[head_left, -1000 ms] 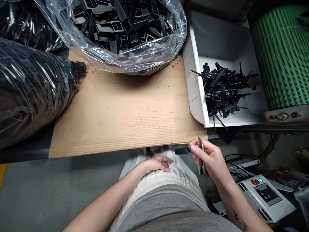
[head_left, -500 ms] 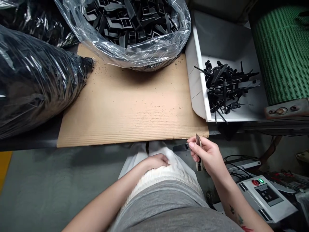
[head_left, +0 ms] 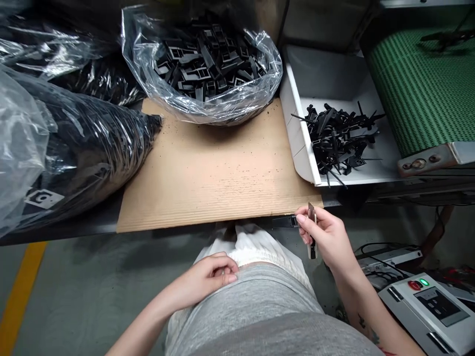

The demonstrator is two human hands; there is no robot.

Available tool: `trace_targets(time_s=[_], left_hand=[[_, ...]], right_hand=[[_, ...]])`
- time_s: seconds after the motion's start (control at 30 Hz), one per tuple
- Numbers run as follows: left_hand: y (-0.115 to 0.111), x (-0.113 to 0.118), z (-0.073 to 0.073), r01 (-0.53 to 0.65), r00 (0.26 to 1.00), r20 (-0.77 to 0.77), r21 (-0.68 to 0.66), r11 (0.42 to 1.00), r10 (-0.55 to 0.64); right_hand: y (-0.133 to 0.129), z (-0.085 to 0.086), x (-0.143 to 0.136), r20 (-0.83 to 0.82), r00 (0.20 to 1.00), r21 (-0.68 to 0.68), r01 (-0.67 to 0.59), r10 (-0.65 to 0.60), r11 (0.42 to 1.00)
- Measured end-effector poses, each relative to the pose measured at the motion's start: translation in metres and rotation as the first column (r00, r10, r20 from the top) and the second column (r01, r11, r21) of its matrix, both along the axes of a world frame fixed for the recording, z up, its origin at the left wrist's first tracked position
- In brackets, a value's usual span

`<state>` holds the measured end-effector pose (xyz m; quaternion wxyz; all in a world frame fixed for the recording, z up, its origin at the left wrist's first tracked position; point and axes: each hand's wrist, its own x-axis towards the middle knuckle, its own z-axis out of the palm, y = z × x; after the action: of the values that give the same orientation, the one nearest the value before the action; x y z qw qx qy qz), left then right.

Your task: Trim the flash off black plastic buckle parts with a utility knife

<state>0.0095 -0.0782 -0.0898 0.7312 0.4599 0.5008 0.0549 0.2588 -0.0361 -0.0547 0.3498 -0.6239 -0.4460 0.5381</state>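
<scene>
My right hand (head_left: 324, 235) is closed around a slim utility knife (head_left: 311, 232), its blade pointing up. The same hand's fingertips also grip a small black plastic clip-like part (head_left: 285, 221), which juts out to the left, just below the cardboard's front edge. My left hand (head_left: 211, 277) rests at my waist with its fingers curled, against the hem of the grey shirt (head_left: 260, 291) and the white trousers (head_left: 260, 244). Whether anything sits inside those curled fingers is hidden.
Cardboard (head_left: 208, 198) covers the bench, specked with black crumbs. Behind it stands an open clear bag (head_left: 237, 111) of black parts. A filled bag (head_left: 96, 143) lies left. Right are a white bin (head_left: 297, 133) of black pieces, a green conveyor (head_left: 419, 89) and a control box (head_left: 426, 311).
My left hand has come up and left from the trousers to the shirt hem. The view has shifted. My right hand keeps hold of the knife and black part near the cardboard edge.
</scene>
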Motion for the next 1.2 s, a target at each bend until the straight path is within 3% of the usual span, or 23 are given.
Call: trace_targets(time_s=[0.1, 0.23, 0.33, 0.5, 0.6, 0.67, 0.8, 0.9, 0.97, 1.07, 1.2], left_hand=[[0.010, -0.019, -0.003, 0.053, 0.998, -0.021, 0.029, 0.998, -0.053], [0.035, -0.038, -0.029, 0.045, 0.994, -0.106, 0.141, 0.989, -0.030], [0.053, -0.030, -0.038, 0.198, 0.979, -0.084, 0.205, 0.959, -0.185], [0.064, -0.005, -0.025, 0.486, 0.855, 0.017, 0.325, 0.811, -0.519], [0.065, 0.008, -0.024, 0.588, 0.775, 0.026, 0.338, 0.735, -0.632], [0.069, 0.015, -0.028, 0.599, 0.770, 0.010, 0.334, 0.728, -0.638], [0.087, 0.004, -0.028, 0.444, 0.889, -0.054, 0.347, 0.827, -0.455], [0.097, -0.028, -0.014, 0.264, 0.964, -0.061, 0.323, 0.909, -0.259], [0.096, -0.049, -0.003, 0.084, 0.994, -0.095, 0.325, 0.942, -0.056], [0.088, -0.058, 0.011, -0.188, 0.954, -0.147, 0.388, 0.902, 0.262], [0.078, -0.027, 0.030, -0.406, 0.868, -0.071, 0.466, 0.786, 0.491]], right_hand=[[0.001, 0.004, -0.009, -0.007, 1.000, 0.034, 0.012, -0.012, 0.999], [0.001, 0.002, -0.027, -0.026, 0.999, 0.055, 0.034, -0.033, 0.998], [0.000, 0.003, -0.045, -0.034, 0.998, 0.064, 0.051, -0.049, 0.997], [-0.005, 0.005, -0.067, -0.045, 0.991, 0.119, 0.132, -0.128, 0.984], [-0.011, 0.004, -0.075, -0.047, 0.983, 0.137, 0.185, -0.180, 0.973], [-0.013, 0.004, -0.078, -0.049, 0.981, 0.142, 0.190, -0.185, 0.971], [-0.008, 0.007, -0.078, -0.068, 0.983, 0.158, 0.178, -0.169, 0.971], [0.002, 0.012, -0.075, -0.063, 0.990, 0.148, 0.138, -0.130, 0.979], [0.010, 0.016, -0.072, -0.050, 0.995, 0.142, 0.094, -0.088, 0.985], [0.025, 0.021, -0.066, -0.088, 0.996, 0.122, 0.017, -0.006, 0.992], [0.046, 0.024, -0.061, -0.204, 0.973, 0.071, -0.098, 0.110, 0.993]])
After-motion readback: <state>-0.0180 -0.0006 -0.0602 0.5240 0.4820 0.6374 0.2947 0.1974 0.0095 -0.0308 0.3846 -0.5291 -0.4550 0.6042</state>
